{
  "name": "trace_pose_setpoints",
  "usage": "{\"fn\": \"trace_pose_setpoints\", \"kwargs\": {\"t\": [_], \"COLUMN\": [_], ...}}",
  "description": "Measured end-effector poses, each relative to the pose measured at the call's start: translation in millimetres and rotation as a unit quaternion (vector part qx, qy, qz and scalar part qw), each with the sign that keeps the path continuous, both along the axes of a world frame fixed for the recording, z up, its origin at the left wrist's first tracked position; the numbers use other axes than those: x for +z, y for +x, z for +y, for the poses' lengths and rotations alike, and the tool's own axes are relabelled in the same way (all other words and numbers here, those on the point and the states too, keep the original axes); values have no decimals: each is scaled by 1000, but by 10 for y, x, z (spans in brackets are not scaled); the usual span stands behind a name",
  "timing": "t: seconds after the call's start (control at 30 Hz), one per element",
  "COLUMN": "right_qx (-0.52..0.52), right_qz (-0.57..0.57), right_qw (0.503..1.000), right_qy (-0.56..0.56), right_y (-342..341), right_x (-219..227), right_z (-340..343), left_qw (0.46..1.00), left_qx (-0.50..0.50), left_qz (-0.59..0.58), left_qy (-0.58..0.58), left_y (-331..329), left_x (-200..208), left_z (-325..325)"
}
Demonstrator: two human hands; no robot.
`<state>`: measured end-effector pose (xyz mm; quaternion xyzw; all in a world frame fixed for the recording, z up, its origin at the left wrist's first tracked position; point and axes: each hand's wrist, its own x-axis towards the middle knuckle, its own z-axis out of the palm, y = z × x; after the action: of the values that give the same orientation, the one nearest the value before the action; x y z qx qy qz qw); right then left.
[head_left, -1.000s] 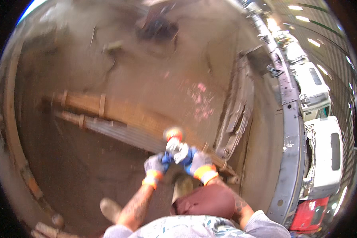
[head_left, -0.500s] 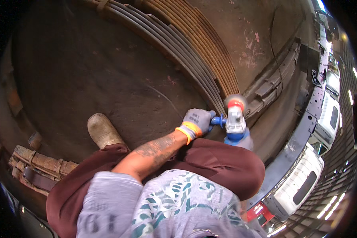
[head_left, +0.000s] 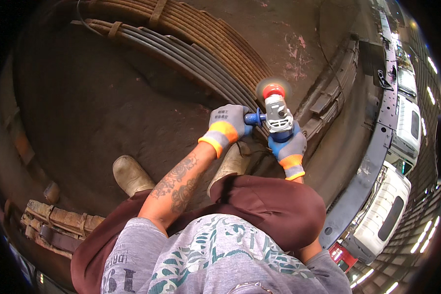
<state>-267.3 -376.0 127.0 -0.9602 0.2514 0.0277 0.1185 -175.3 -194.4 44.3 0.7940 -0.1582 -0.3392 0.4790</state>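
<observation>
An angle grinder (head_left: 278, 115) with a silver head, a red part at its front and a blue body is between my hands. Its round disc (head_left: 288, 88) is blurred, as if spinning. My left hand (head_left: 229, 121), in a grey glove with an orange cuff, is closed round the blue side handle (head_left: 253, 118). Gloved alike, my right hand (head_left: 291, 146) wraps the grinder's blue body. The disc is over the near end of a curved stack of leaf springs, grey in front (head_left: 181, 58) and rusty behind (head_left: 208, 36); contact cannot be made out.
More leaf springs lie at the right (head_left: 334, 95) and lower left (head_left: 59, 223). A dark cable (head_left: 323, 44) crosses the floor. A long steel beam (head_left: 370, 169) runs along the right, with white truck cabs (head_left: 379, 215) beyond. My boots (head_left: 131, 175) are on the floor below the springs.
Both hands and the grinder have moved up and slightly left in view, farther from my knees. My right glove and second boot now show more fully. The view has shifted a little.
</observation>
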Motion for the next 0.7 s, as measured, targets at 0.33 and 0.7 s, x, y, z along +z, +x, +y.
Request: {"fn": "trace_pose_setpoints", "kwargs": {"t": [0.33,0.7], "right_qx": [-6,66], "right_qz": [-41,78], "right_qw": [971,994], "right_qy": [235,-24], "right_y": [54,313], "right_x": [-117,-152], "right_z": [-118,132], "left_qw": [999,996], "left_qx": [32,52], "left_qz": [-38,-1], "left_qy": [11,71], "left_y": [-108,50], "left_x": [-140,-257], "left_z": [26,148]}}
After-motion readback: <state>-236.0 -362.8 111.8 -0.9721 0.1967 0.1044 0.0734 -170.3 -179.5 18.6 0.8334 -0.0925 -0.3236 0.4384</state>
